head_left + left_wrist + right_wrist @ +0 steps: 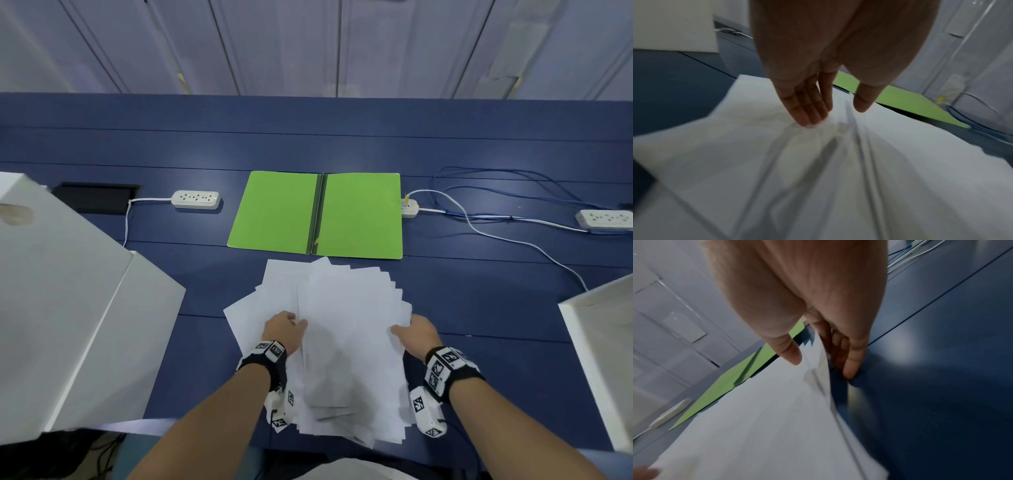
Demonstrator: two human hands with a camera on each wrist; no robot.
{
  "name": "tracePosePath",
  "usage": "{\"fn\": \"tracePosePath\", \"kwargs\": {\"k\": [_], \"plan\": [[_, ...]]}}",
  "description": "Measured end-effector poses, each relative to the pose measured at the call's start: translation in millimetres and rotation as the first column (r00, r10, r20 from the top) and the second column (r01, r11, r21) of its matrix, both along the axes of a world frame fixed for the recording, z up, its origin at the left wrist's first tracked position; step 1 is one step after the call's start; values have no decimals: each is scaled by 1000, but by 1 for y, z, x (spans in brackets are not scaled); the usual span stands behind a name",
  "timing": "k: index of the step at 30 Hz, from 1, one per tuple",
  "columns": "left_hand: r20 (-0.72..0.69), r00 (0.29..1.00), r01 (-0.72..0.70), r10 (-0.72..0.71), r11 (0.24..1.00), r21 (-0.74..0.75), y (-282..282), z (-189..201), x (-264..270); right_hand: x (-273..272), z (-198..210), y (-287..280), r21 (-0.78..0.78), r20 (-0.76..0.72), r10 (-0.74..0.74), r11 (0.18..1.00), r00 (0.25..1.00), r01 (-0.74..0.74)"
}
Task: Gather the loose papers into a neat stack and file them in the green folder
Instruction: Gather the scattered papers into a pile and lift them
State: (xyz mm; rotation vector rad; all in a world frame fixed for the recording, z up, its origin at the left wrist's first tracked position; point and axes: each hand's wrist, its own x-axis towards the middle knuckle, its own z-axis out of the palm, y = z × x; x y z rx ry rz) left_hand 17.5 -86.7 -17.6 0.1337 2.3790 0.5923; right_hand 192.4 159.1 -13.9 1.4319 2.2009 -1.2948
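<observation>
Papers [346, 329] remain fanned on the table [496, 325]; left hand [282, 330] lies flat atop, right hand [416, 334] pinches the edge: both should square edges inward before lifting.

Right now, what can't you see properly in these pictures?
- How many papers there are: head view, the sheets overlap and hide each other.
- The right hand's fingers: head view, tucked behind the paper edge; the right wrist view shows them.
- Any print on the sheets: both wrist views are blurred.
- The white box on the left: cut off by the head view's edge.
- What the green folder's spine holds: too small.
</observation>
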Motion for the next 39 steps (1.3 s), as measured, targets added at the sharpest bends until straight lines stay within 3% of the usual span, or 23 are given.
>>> {"fn": "tracePosePath", "kwargs": {"k": [4,6,14,18,21,24,27,30,36,39], "plan": [[-89,973,-225,214,963,-149,-48,-2,-32,21,-3,21,141,24,-139,981,990,135],[-112,956,-287,270,938,-194,-65,-3,-39,26,-4,24,131,37,-150,981,988,144],[-83,992,-100,94,992,-75,-32,0,-23,-8,5,-12,50,-29,6,999,1000,-4],[20,1000,-13,14,1000,-24,-5,5,-9,-20,2,-24,42,-23,114,993,993,-113],[-14,994,-106,106,994,-30,-11,9,-15,-19,5,-23,30,-23,79,996,997,-78],[-112,953,-298,282,939,-169,-35,7,-29,-11,7,-11,91,21,-14,996,1000,12],[-36,917,-393,396,887,-243,-52,2,-35,-6,5,-4,114,80,-53,992,995,43],[40,923,-373,382,916,-150,-44,-3,-35,-12,8,-12,75,31,-27,997,999,25],[102,980,-170,171,985,-17,6,5,-15,-31,5,-35,12,-43,100,995,994,-100],[120,948,-304,296,951,52,-1,4,-21,-29,4,-33,50,-35,105,993,994,-103]]}}
